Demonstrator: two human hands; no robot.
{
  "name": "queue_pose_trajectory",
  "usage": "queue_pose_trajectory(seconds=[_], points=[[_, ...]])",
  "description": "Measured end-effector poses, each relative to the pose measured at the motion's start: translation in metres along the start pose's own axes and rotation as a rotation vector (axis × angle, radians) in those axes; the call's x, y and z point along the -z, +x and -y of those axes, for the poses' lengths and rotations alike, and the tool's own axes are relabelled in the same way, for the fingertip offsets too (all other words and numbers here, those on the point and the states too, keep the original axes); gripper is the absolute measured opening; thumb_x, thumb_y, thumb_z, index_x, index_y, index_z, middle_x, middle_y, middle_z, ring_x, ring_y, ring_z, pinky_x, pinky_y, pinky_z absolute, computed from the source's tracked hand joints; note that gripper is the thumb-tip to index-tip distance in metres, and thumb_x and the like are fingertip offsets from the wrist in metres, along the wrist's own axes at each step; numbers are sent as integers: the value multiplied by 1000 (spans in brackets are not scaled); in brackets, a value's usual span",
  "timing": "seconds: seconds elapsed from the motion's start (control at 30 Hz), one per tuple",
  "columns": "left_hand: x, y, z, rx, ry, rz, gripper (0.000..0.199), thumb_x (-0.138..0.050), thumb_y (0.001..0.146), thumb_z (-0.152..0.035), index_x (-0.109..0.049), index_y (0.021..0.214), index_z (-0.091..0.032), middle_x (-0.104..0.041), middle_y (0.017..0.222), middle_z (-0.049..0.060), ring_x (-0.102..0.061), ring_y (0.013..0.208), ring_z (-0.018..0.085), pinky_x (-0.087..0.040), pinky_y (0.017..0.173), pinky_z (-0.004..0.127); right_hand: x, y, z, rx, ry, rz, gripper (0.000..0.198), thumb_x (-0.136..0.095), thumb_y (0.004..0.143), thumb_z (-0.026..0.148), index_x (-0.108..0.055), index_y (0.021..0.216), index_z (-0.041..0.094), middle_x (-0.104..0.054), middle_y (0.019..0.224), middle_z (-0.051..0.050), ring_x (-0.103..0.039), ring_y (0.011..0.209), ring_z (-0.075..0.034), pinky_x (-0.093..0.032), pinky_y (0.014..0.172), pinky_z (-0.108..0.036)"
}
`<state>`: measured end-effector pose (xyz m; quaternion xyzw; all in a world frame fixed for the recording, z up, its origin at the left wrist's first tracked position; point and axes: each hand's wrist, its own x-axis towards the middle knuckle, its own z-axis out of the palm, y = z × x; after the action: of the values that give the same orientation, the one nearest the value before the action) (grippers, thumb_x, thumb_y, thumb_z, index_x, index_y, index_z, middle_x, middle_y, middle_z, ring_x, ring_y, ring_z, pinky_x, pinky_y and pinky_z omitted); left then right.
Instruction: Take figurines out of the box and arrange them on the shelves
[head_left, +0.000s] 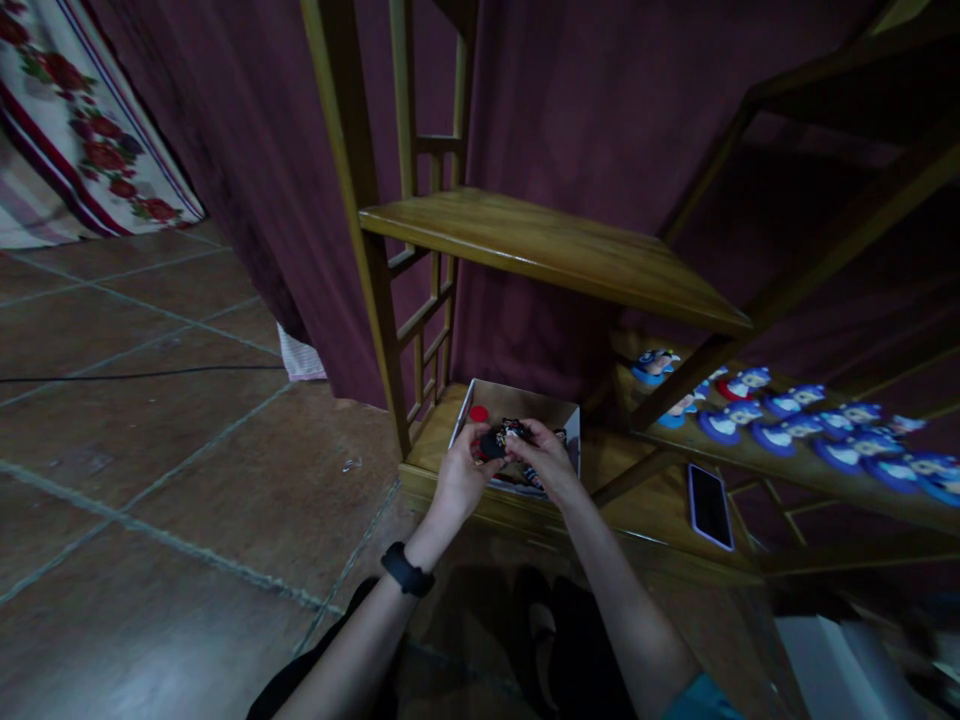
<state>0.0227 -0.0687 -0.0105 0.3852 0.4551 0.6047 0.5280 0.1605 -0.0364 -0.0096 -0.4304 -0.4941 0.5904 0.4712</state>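
Observation:
Both my hands meet over a white cardboard box (459,418) on the low wooden shelf. Between them is a small dark figurine (510,436) with a black round base and colourful specks. My left hand (463,470) grips it by the base side, fingers closed. With pinched fingers, my right hand (546,455) holds its other end. Inside the box lie a red disc (478,412) and a black-and-white striped piece (532,478), partly covered by my hands. The figurine's finer details are too small to make out.
Several blue-and-white figurines (787,430) stand in rows on the shelf to the right. A phone (709,506) lies on the lower board. Above the box juts a wooden shelf board (540,245); a post (367,230) rises at its left. Purple curtain (555,120) hangs behind.

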Motion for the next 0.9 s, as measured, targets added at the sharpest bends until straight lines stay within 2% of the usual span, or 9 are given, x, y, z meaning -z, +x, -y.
queue_pose_trajectory(seconds=[0.27,0.47,0.57,0.9], points=[[-3,-2,-7,59,-138,1,52,-72,46,5,-60,91,-18,-62,102,7,-60,86,15,-44,83,28,-1,-3,7,32,-67,13,33,-70,61,39,-58,87,21,-60,72,3,-53,58,-10,-45,55,-23],[-2,2,-4,80,-150,13,46,-75,44,1,-58,83,-16,-66,83,5,-61,75,14,-47,76,28,5,-2,3,19,-10,24,35,-71,61,38,-57,90,21,-60,74,3,-55,60,-11,-47,57,-24],[-1,4,-3,97,-157,30,42,-77,45,-2,-60,81,-14,-67,79,5,-61,73,14,-48,74,27,6,-3,4,26,6,41,34,-72,62,37,-57,89,22,-60,78,3,-55,61,-11,-48,58,-24],[2,4,-4,197,-274,97,42,-77,52,-10,-67,93,-12,-70,85,8,-63,78,15,-47,78,28,12,-5,12,77,-42,125,33,-71,64,37,-58,90,22,-61,78,3,-58,65,-11,-50,65,-27]])
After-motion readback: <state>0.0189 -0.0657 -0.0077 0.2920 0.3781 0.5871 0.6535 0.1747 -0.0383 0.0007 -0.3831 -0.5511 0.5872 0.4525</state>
